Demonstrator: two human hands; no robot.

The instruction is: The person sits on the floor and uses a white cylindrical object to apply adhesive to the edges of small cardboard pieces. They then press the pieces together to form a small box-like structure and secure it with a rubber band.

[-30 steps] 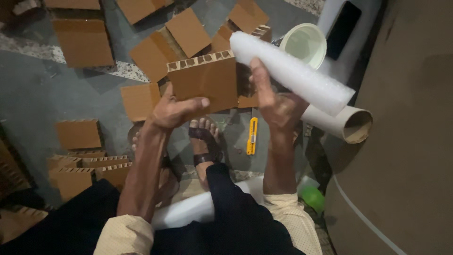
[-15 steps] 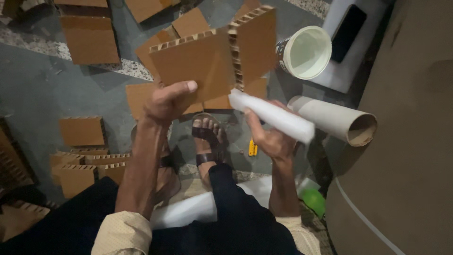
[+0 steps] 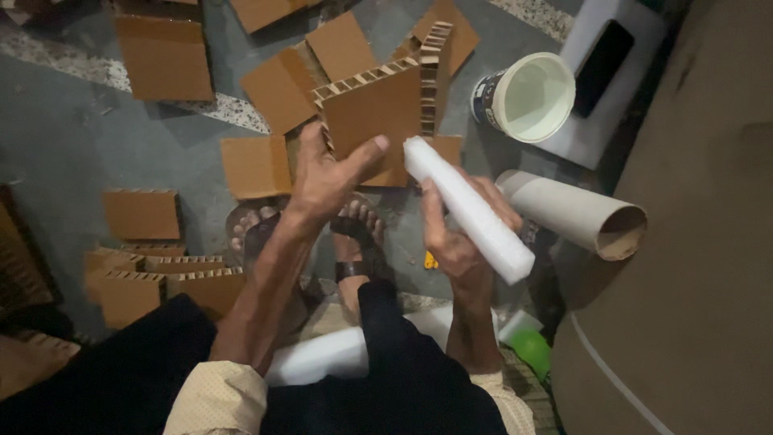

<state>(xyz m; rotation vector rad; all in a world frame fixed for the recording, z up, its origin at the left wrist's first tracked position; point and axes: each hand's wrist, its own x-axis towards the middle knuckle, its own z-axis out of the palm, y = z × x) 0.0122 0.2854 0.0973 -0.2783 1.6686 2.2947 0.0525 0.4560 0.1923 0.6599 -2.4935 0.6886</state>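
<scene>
Corrugated cardboard piece, two panels joined at a corner w/ exposed fluted edges, is held up above the floor, centre-far in the scene. Left hand pinches its near edge, thumb out toward the right. White foam rod sits just right of the cardboard, its far end near the panel; right hand is wrapped around the rod's mid-section, fingers closed on it. Below the hands: sandalled feet on the grey floor. Farther out: white bucket at far right, cardboard tube lying right of the rod, flat cardboard pieces scattered left and far.
</scene>
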